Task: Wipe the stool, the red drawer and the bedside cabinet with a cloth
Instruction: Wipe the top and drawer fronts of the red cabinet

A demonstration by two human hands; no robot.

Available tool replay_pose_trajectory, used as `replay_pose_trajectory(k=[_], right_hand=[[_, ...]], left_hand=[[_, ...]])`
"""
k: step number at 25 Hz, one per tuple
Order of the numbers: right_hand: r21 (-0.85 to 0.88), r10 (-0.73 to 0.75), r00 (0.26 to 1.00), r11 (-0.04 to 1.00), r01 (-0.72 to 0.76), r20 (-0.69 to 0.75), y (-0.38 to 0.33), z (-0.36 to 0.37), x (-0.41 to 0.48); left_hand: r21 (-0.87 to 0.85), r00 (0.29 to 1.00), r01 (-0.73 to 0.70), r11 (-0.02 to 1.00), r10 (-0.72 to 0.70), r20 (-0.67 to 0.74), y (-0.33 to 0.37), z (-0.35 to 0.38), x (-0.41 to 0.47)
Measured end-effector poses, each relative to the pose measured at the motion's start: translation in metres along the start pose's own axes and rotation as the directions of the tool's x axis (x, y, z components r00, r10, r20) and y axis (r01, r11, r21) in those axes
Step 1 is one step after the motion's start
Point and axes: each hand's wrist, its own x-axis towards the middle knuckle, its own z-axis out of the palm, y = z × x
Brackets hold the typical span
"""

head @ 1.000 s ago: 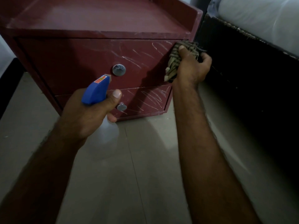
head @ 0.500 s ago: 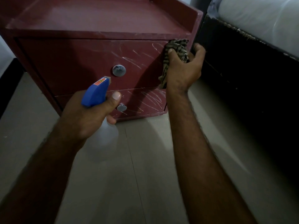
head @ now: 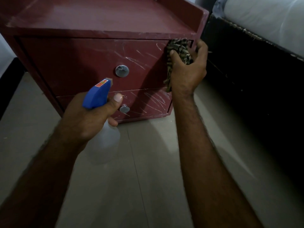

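A dark red bedside cabinet [head: 102, 15] stands on the floor in front of me. Its upper red drawer [head: 79, 63] has a round metal knob [head: 122, 71] and white scratches; a lower drawer [head: 148, 102] has a smaller knob. My right hand [head: 187, 71] grips a striped brown cloth [head: 180, 48] and presses it against the drawer's top right corner. My left hand [head: 88, 117] holds a spray bottle [head: 105, 122] with a blue trigger head, its nozzle facing the drawer front. No stool is in view.
A dark bed frame [head: 256, 68] with a white mattress [head: 269, 18] stands close to the cabinet's right side. Pale floor tiles [head: 148, 178] stretch below my arms. A dark skirting strip [head: 8, 89] runs at the far left.
My right hand with the cloth has slid left from the cabinet's right edge onto the drawer's top right corner and risen slightly. The left hand with the bottle has stayed still.
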Motion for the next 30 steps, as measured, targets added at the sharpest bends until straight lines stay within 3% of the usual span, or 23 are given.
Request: replay_pose_trajectory(k=[4,6,10,13,17,20,23,25,30], right_hand=[[0.018,0.052,0.998,0.999,-0.052,-0.033,0.004,-0.007,0.01],[0.002,0.01,1.0,1.0,-0.01,-0.018,0.0,-0.002,0.003],[0.005,-0.032,0.993,0.999,0.032,0.115,-0.003,0.004,-0.011],[0.201,0.187,0.972,0.956,-0.213,0.142,0.004,-0.003,-0.007],[0.398,0.547,0.8,0.695,-0.599,0.247,0.026,-0.017,-0.013],[0.361,0.653,0.698,0.6,-0.714,0.295,0.039,-0.026,-0.024],[0.403,0.719,0.642,0.522,-0.752,0.267,0.039,-0.027,-0.032],[0.401,0.733,0.655,0.552,-0.731,0.185,0.036,-0.023,-0.037],[0.258,0.627,0.778,0.746,-0.614,0.037,0.018,-0.005,-0.042]], left_hand=[[0.019,1.0,0.0,1.0,0.0,0.01,0.002,0.0,0.0],[0.029,1.0,-0.004,1.0,0.004,0.006,0.002,0.0,0.0],[0.02,1.0,-0.003,1.0,0.003,0.004,0.0,0.0,0.001],[-0.001,1.0,-0.006,1.0,0.006,0.01,0.001,0.0,-0.001],[0.003,1.0,-0.013,1.0,0.013,0.008,0.003,-0.002,-0.001],[-0.005,1.0,-0.014,1.0,0.014,-0.004,0.005,-0.003,-0.002],[0.004,1.0,-0.014,1.0,0.014,-0.009,0.006,-0.002,-0.003],[0.003,1.0,-0.008,1.0,0.008,0.001,0.007,-0.002,-0.005],[0.014,1.0,-0.002,1.0,0.002,0.004,0.005,-0.004,-0.006]])
